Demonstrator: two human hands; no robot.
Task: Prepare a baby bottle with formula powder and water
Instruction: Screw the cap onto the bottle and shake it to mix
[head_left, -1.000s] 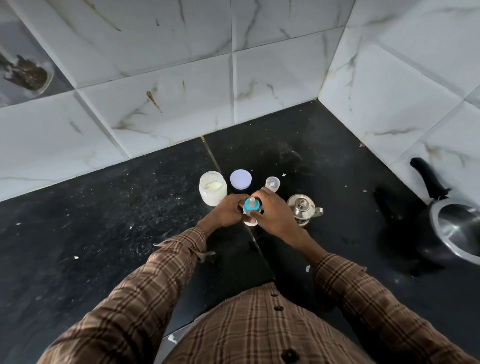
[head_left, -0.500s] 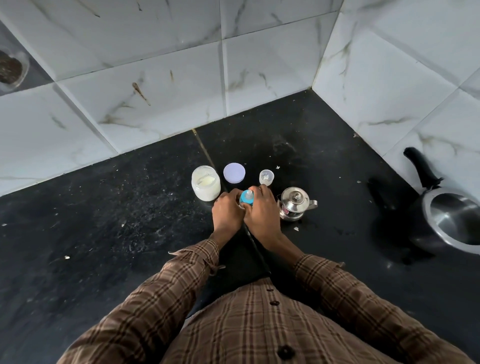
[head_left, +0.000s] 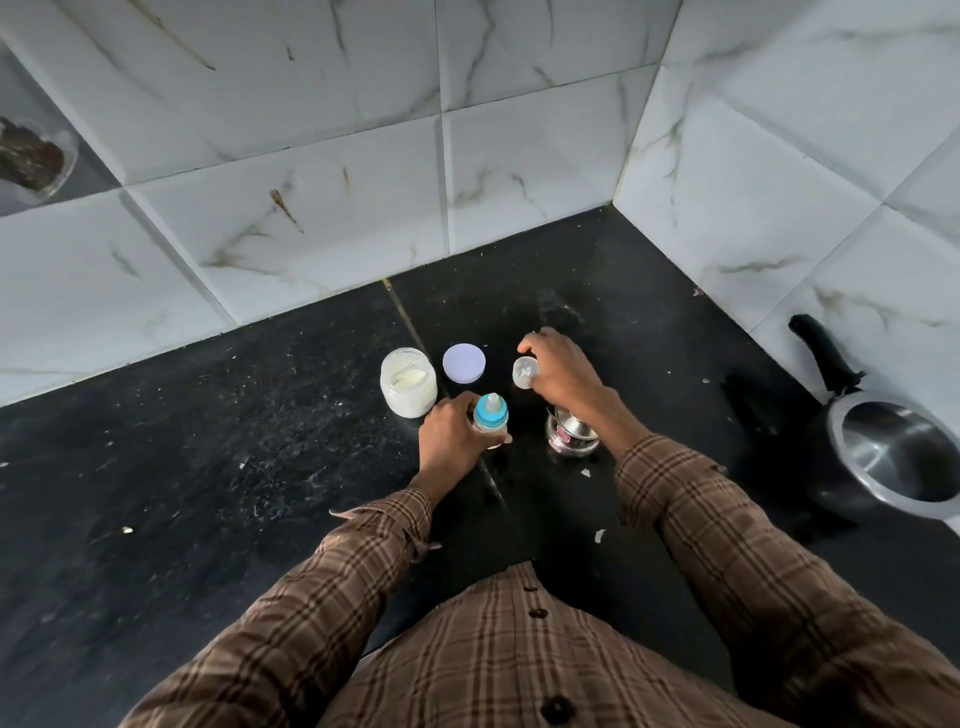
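Black stone counter (head_left: 208, 467), tiled corner. My left hand (head_left: 449, 441) grips the small baby bottle with blue collar and teat (head_left: 491, 415), standing upright. My right hand (head_left: 563, 376) has left it and now pinches the clear plastic cap (head_left: 523, 372): capping is next.

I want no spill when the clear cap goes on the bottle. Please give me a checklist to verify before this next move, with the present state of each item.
1. Baby bottle upright on the counter: ok.
2. Left hand has a grip on the bottle: ok.
3. Blue ring and teat on the bottle: ok; fully tight, cannot tell.
4. Right hand holds the clear cap: ok.
5. Steel pot apart from the bottle: ok, but under the right forearm.
6. Formula jar closed: not ok, its lid lies beside it.
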